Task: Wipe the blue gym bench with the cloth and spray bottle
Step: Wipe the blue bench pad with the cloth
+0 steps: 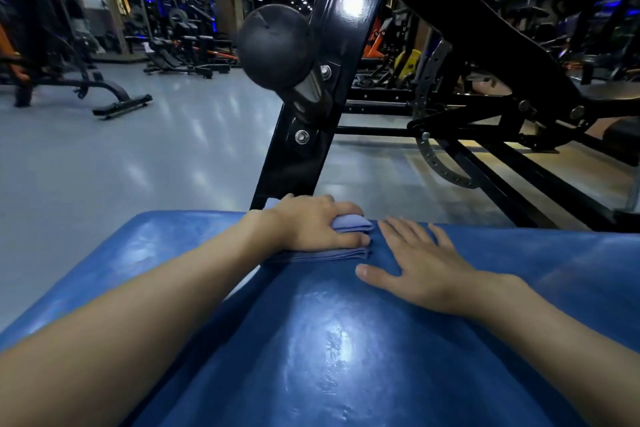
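The blue gym bench pad fills the lower part of the head view, glossy with a light reflection near its middle. A folded light-blue cloth lies at the pad's far edge. My left hand lies on top of the cloth with its fingers curled over it, gripping it against the pad. My right hand rests flat on the pad just right of the cloth, fingers straight and spread. No spray bottle is in view.
A black steel upright with a round black foam roller rises right behind the pad's far edge. More black machine frame stands at the right. Grey floor spreads to the left, with other gym equipment far back.
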{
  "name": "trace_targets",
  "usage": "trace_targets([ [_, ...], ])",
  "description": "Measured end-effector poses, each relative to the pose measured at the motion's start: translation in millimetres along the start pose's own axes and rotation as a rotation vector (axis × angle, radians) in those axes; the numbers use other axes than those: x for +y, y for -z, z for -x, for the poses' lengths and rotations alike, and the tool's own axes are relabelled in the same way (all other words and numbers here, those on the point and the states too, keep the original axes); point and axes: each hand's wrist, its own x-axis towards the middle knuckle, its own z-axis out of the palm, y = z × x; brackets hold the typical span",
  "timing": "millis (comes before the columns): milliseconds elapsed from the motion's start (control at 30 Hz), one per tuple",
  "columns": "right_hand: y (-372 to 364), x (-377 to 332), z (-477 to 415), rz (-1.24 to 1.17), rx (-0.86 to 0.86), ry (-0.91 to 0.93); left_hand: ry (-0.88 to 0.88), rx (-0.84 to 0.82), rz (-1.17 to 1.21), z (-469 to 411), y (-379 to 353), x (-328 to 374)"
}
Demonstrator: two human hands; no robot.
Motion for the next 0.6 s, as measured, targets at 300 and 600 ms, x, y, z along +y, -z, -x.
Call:
trace_targets([
  [300, 7, -57, -25, -0.132, 0.021, 0.081, 0.048, 0.008, 0.027, 39, 8, -70],
  [600, -2, -79, -34, 0.028, 0.041, 0.129, 0.139, -0.034, 0.014, 35, 10, -88],
])
